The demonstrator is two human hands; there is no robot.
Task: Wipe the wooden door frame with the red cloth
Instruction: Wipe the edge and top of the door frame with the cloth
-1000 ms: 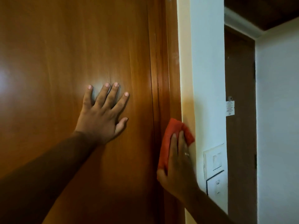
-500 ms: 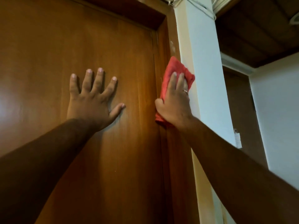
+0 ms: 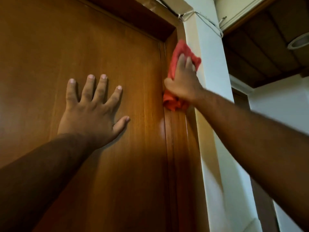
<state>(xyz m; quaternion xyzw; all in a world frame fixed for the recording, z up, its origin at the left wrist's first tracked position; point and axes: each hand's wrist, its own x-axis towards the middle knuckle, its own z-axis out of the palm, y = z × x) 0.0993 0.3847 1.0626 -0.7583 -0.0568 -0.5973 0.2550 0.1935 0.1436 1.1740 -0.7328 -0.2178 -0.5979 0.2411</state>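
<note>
The person's right hand (image 3: 183, 82) lies flat on the red cloth (image 3: 179, 71) and presses it against the wooden door frame (image 3: 179, 131). The fingers (image 3: 181, 60) are close together and point up. The thumb wraps round the side of the cloth next to the door. A bunch of cloth sticks out under the wrist.

The cloth is high on the frame's right-hand post, near the top corner (image 3: 174, 33) where the post meets the top bar. It covers the post from the door's edge across to the pale wall (image 3: 209, 97) on the other side.

The left hand (image 3: 93, 111) is spread wide open and flat on the door (image 3: 83, 47), well apart from the cloth. It holds nothing. It looks like it just steadies the person.

The post is long and thin and runs straight up and down. The cloth sits on it, so the wipe probably has to go along that line. Only a short bit of post is left above the fingertips before the corner. A long bit runs down below the hand. The right hand is the one on the frame, so it is the hand to do the wiping.
</note>
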